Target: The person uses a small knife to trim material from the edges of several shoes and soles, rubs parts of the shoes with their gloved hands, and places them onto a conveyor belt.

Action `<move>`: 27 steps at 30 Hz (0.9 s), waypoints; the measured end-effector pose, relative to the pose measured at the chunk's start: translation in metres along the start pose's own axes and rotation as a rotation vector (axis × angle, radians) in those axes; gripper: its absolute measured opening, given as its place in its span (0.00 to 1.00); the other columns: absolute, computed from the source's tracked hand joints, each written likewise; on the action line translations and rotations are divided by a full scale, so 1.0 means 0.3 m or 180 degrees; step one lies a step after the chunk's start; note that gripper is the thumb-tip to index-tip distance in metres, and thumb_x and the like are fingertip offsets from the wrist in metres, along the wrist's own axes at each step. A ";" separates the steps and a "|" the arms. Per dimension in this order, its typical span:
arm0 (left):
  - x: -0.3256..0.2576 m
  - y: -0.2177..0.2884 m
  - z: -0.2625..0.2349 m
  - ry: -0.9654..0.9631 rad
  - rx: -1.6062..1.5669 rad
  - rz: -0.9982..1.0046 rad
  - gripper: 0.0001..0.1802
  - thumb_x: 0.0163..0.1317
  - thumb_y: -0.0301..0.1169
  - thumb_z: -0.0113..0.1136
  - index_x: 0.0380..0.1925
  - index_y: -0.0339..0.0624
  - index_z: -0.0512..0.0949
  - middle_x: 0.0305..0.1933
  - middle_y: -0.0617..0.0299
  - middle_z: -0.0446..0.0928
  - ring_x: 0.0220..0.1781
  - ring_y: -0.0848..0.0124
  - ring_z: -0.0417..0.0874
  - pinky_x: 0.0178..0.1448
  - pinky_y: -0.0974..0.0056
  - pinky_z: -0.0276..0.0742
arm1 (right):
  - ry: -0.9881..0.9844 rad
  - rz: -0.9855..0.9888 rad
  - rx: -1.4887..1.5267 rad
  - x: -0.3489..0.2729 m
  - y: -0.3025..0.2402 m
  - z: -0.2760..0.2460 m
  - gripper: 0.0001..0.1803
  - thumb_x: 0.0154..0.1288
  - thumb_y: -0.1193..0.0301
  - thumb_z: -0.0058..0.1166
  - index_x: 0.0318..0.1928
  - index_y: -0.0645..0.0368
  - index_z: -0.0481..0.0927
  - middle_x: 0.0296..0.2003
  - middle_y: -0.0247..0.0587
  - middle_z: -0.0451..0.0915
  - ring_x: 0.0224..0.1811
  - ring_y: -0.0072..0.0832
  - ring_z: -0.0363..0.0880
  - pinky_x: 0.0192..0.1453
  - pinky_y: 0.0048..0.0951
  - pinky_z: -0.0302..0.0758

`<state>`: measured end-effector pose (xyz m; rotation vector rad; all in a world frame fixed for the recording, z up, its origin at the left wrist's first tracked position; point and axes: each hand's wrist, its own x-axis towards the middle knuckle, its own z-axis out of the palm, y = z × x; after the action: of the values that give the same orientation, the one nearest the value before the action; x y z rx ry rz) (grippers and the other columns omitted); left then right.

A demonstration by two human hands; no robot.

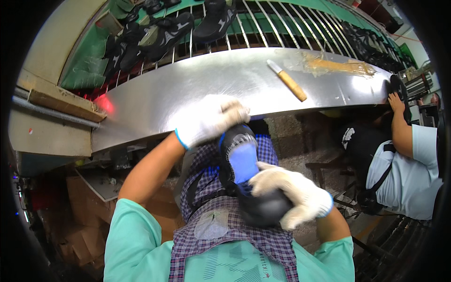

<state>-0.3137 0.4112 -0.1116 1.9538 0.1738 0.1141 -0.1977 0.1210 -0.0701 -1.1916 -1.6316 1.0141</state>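
Note:
A black shoe upper lies bottom up over my lap, a blue board showing along its underside and pleated black edges at its far end. My left hand, in a white knitted glove, curls its fingers around that far end. At the near end my right hand, also gloved and a little smeared, wraps over the bulky black part. Palms and some fingertips are hidden. A knife with a wooden handle rests on the metal bench beyond both hands.
Beyond the bench, black shoes sit on a rack of metal bars. Brown tape sticks to the bench's right part. A co-worker sits at right, one hand by a black shoe. Cardboard lies low at left.

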 end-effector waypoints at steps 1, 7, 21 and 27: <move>-0.024 0.020 0.046 0.0153 0.0199 0.0544 0.16 0.77 0.39 0.65 0.50 0.37 0.88 0.55 0.52 0.88 0.55 0.58 0.89 0.64 0.54 0.84 | 0.0100 0.0751 0.0129 0.027 -0.014 -0.001 0.54 0.55 0.34 0.77 0.68 0.62 0.74 0.61 0.54 0.82 0.67 0.52 0.82 0.76 0.55 0.74; -0.401 0.164 0.124 0.0015 0.0194 0.0462 0.46 0.56 0.56 0.82 0.64 0.33 0.77 0.69 0.41 0.76 0.66 0.46 0.84 0.72 0.48 0.80 | 0.0710 0.0626 -0.0869 0.067 -0.001 0.091 0.54 0.45 0.51 0.89 0.66 0.64 0.72 0.52 0.56 0.82 0.52 0.52 0.85 0.61 0.47 0.84; -0.319 0.039 0.178 0.1146 0.0272 0.1420 0.43 0.44 0.38 0.87 0.60 0.32 0.79 0.48 0.48 0.81 0.43 0.53 0.87 0.39 0.54 0.86 | 0.1088 0.0126 -0.0995 0.145 0.059 0.002 0.44 0.39 0.61 0.89 0.58 0.58 0.81 0.52 0.43 0.78 0.50 0.46 0.81 0.57 0.51 0.75; -0.241 0.000 0.177 0.1195 -0.0770 0.1211 0.33 0.44 0.38 0.87 0.50 0.36 0.84 0.42 0.55 0.80 0.36 0.60 0.84 0.35 0.58 0.81 | 0.1181 0.0213 -0.0162 0.179 0.121 -0.048 0.44 0.39 0.58 0.90 0.57 0.58 0.81 0.47 0.41 0.80 0.46 0.40 0.77 0.51 0.45 0.71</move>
<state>-0.3763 0.3502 -0.1317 1.6883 0.0285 0.7215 -0.1838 0.1825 -0.0905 -1.3837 -1.3389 0.7410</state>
